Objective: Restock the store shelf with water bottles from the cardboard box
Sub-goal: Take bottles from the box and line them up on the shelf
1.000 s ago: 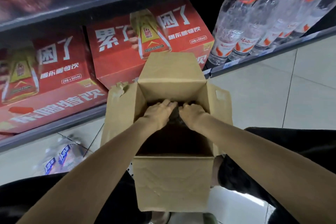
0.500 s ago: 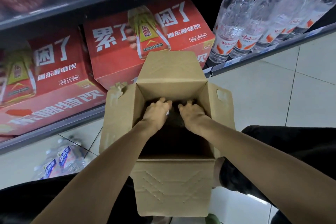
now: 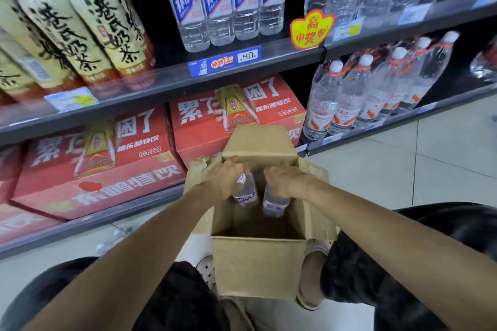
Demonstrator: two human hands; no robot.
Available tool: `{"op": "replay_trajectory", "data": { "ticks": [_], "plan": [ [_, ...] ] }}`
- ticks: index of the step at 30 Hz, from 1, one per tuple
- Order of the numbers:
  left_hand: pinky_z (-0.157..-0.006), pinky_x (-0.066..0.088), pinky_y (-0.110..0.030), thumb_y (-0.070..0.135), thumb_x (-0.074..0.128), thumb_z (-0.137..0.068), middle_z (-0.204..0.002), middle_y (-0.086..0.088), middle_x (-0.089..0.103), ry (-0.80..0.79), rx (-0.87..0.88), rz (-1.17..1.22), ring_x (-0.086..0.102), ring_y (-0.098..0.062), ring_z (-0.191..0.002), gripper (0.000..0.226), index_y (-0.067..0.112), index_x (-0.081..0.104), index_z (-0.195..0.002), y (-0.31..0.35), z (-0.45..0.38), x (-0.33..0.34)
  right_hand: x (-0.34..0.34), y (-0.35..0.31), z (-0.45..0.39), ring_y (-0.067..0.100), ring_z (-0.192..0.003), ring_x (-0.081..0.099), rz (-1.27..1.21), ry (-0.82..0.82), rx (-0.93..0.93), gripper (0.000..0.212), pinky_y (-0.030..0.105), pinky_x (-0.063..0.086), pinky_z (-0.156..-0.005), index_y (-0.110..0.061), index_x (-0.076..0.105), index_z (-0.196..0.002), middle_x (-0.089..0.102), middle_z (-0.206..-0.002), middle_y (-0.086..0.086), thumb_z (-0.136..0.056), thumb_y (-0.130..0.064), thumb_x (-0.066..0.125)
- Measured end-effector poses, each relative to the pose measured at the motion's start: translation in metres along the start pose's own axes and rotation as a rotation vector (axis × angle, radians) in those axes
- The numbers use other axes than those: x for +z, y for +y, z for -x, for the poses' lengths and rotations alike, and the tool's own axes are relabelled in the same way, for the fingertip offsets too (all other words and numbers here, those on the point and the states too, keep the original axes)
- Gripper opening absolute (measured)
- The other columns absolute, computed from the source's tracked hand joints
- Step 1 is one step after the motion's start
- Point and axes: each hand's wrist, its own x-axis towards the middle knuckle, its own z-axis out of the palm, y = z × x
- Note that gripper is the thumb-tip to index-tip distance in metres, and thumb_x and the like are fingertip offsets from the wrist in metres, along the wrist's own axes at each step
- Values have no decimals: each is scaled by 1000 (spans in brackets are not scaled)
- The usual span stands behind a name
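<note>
A: Hands first; pose?

B: Both forearms reach forward and down into the open brown cardboard box point(image 3: 258, 263); left hand point(image 3: 227, 179) curled over the top of a small clear plastic water bottle with a blue-and-white label point(image 3: 245, 192), gripping it near the neck; right hand point(image 3: 285, 179) likewise wrapped round the top of a second clear plastic water bottle point(image 3: 274, 203); knuckles up, wrists bent downward.

A: Bottles; where exactly?

B: Side by side, near each other, hanging upright from the hands inside the box's upper half; lower bodies and labels visible, caps hidden under the fingers; label print too blurred to read.

A: The box?

B: On the pale tiled floor point(image 3: 443, 169) between the person's knees; far flap upright, side flaps splayed outward; inside bottom dark, cannot tell what lies there.

A: Shelf?

B: Grey metal shelf point(image 3: 242, 72) just beyond the box; a row of similar blue-labelled water bottles point(image 3: 223, 0) stands on it above a blue price tag point(image 3: 224, 60); red drink cartons point(image 3: 236, 115) sit on the tier below, directly behind the box.
</note>
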Motion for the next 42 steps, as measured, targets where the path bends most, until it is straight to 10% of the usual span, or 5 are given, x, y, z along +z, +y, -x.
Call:
{"op": "replay_trajectory", "data": {
  "ticks": [9, 15, 25, 33, 42],
  "plan": [
    [-94, 43, -38, 22, 61, -89, -122, -7, 43, 184, 121, 164, 51, -29, -115, 37, 15, 47, -123, -9, 53, -123, -120, -4, 81, 24, -102, 55, -36, 85, -40, 41, 25, 43, -61, -10, 54, -126, 56, -120, 9, -87, -7, 66],
    [-89, 43, -41, 16, 62, -87, -106, -7, 44, 398, 163, 150, 52, -28, -95, 32, 12, 51, -117, -17, 76, -216, -193, 2, 116, 28, -114, 48, -122, 350, -175, 24, 31, 41, -86, -15, 55, -112, 50, -119, 13, -90, -17, 63],
    [-89, 41, -34, 21, 53, -96, -103, -3, 40, 715, 165, 71, 47, -21, -92, 26, 10, 49, -120, -29, 79, -328, -290, 1, 147, 40, -99, 54, -64, 745, -182, 27, 41, 42, -84, -4, 40, -122, 41, -122, 21, -100, -19, 47],
    [-60, 49, -43, 8, 54, -91, -106, -11, 42, 811, 77, -92, 54, -35, -71, 22, 9, 44, -111, -35, 52, -343, -324, 0, 126, 38, -72, 53, -21, 947, -149, 20, 44, 49, -73, -4, 40, -114, 40, -113, 18, -99, -14, 48],
    [-65, 48, -41, 0, 58, -85, -113, -7, 41, 707, -2, -106, 54, -29, -80, 34, 14, 40, -111, -64, 2, -312, -323, 1, 55, 37, -64, 52, 50, 965, -133, 22, 43, 48, -61, -9, 40, -112, 41, -114, 15, -96, -10, 54]
  ]
}}
